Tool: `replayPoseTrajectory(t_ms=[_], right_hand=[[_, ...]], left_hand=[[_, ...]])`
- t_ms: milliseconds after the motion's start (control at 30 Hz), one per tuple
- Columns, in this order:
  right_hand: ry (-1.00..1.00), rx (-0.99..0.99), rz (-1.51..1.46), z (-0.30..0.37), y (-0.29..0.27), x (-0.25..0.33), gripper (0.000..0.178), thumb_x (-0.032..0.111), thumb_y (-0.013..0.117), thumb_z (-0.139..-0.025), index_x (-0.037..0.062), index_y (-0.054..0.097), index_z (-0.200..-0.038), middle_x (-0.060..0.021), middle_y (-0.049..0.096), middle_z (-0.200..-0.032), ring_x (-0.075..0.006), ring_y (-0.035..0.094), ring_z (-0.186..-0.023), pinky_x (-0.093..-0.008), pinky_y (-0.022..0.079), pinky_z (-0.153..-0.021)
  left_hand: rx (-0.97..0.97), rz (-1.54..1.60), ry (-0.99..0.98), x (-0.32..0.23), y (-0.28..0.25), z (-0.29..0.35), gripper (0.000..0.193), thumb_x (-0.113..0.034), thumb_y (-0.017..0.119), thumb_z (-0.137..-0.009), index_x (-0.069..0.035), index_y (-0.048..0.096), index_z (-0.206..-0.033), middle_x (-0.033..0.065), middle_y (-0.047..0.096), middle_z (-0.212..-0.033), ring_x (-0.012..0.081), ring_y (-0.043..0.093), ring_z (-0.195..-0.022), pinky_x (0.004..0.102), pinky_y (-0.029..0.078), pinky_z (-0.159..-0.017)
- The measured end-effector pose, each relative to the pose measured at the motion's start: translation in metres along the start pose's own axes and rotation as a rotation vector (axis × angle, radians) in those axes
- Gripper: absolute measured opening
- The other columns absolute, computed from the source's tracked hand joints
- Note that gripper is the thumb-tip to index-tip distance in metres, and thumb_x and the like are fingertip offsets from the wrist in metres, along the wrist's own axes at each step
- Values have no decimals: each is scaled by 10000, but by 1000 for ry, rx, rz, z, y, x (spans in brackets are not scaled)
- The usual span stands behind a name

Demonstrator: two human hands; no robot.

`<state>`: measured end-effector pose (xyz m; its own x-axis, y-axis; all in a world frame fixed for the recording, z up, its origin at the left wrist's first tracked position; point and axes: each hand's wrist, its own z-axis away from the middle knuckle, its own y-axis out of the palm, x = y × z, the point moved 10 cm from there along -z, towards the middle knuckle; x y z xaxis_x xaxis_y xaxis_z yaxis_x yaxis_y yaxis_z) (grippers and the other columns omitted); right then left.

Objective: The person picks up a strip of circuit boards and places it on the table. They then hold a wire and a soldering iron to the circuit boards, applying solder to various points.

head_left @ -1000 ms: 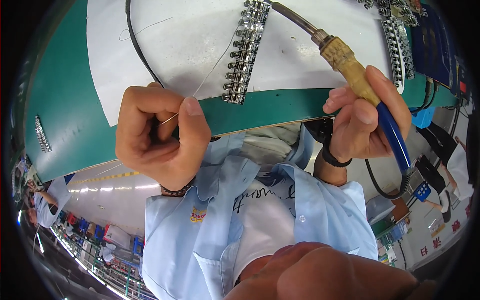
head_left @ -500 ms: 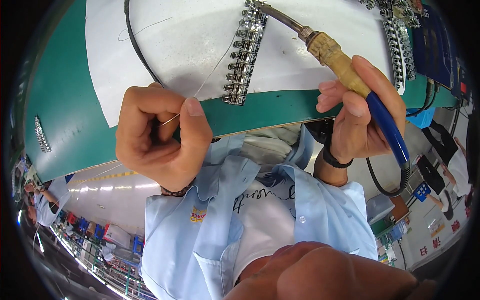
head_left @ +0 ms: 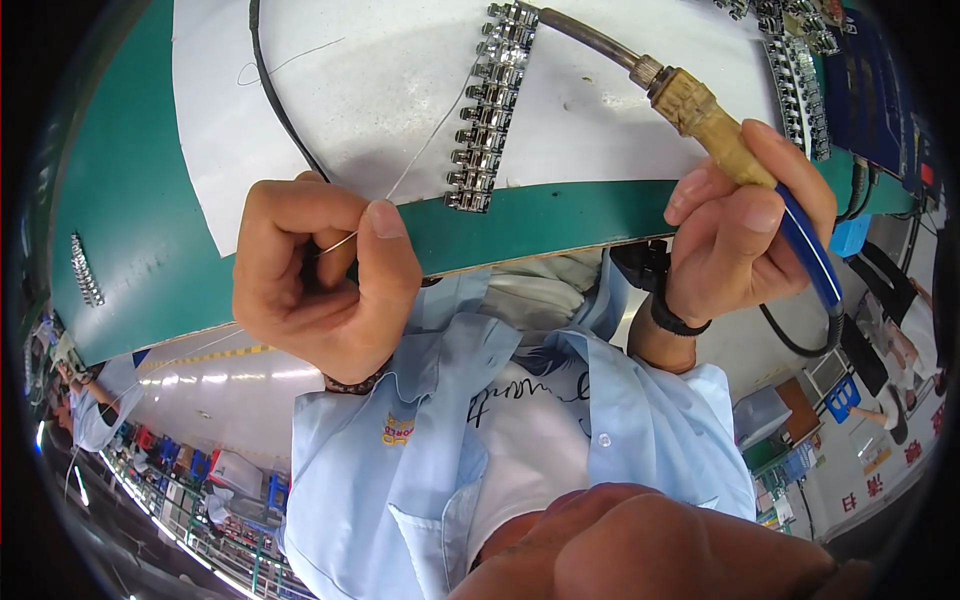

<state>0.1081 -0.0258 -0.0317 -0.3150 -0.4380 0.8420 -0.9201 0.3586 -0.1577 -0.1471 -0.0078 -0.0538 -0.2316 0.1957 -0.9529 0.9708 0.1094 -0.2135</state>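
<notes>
My right hand [head_left: 755,225] is closed round a soldering iron [head_left: 735,150] with a worn yellow and blue handle. The iron's thin metal tip reaches left to the far end of a row of small shiny metal parts [head_left: 487,115]; whether it touches them I cannot tell. My left hand [head_left: 325,270] pinches a thin strand of solder wire [head_left: 425,140] between thumb and forefinger. The strand runs up from the fingers along the left side of the row. Beneath lies a white sheet [head_left: 600,120] on a green work surface [head_left: 130,200].
More rows of metal parts [head_left: 800,95] lie at the far right, beside a dark blue box [head_left: 885,110]. One short row [head_left: 86,270] rests at the left. A black cable [head_left: 270,85] crosses the sheet behind my left hand. Other people [head_left: 105,400] are in the background.
The soldering iron and my right hand have moved right and slightly nearer, drawing the tip a little to the right. My left hand and the wire stay nearly still.
</notes>
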Motion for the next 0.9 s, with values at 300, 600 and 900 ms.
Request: replayPoseTrajectory(t_ms=[300, 600, 900], right_hand=[[161, 15, -100, -4, 1, -16, 380, 219, 565, -951, -122, 536, -1115, -117, 578, -695, -96, 481, -524, -205, 363, -443], [219, 17, -66, -6, 3, -19, 369, 217, 550, -959, -121, 544, -1109, -89, 559, -686, -91, 470, -531, -201, 348, -449], [211, 19, -71, -6, 2, -19, 380, 225, 536, -967, -126, 541, -1112, -82, 544, -661, -86, 458, -521, -196, 329, -446]], left_hand=[[-7, -13, -17, 2, 1, 0, 180, 30, 663, -775, -46, 509, -724, -83, 316, -520, 9, 218, -495, 207, 152, -468], [-2, -17, -10, 1, 0, 0, 178, 29, 665, -775, -47, 512, -724, -85, 314, -519, 5, 216, -495, 201, 149, -468], [-23, -78, -79, 5, 1, 0, 176, 26, 668, -776, -48, 516, -725, -87, 325, -525, 5, 217, -494, 193, 164, -470]])
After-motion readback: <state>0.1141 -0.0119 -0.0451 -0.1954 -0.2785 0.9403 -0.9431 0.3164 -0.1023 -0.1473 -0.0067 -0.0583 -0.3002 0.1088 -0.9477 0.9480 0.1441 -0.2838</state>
